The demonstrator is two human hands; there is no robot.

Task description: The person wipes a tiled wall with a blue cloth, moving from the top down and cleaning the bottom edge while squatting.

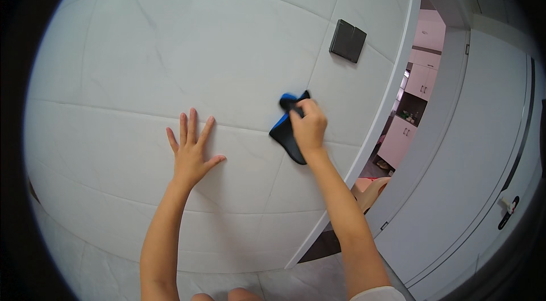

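My left hand [190, 151] rests with its fingers spread on the white marbled wall tiles [128, 79], and it holds nothing. To its right, my right hand [309, 126] pinches a black cloth-like piece with blue edges [288, 143]. That piece is bunched at the top, and its wider lower part hangs below my fingers against the tiles. Slight blur hides its exact form, and my hand covers part of it.
A dark square wall switch [348, 41] sits above my right hand. Right of the wall, a white door frame [386, 100] borders a doorway, with pink cabinets [396, 141] beyond. A white door [465, 164] with a black handle [508, 213] stands open. Grey tiles [222, 286] cover the floor.
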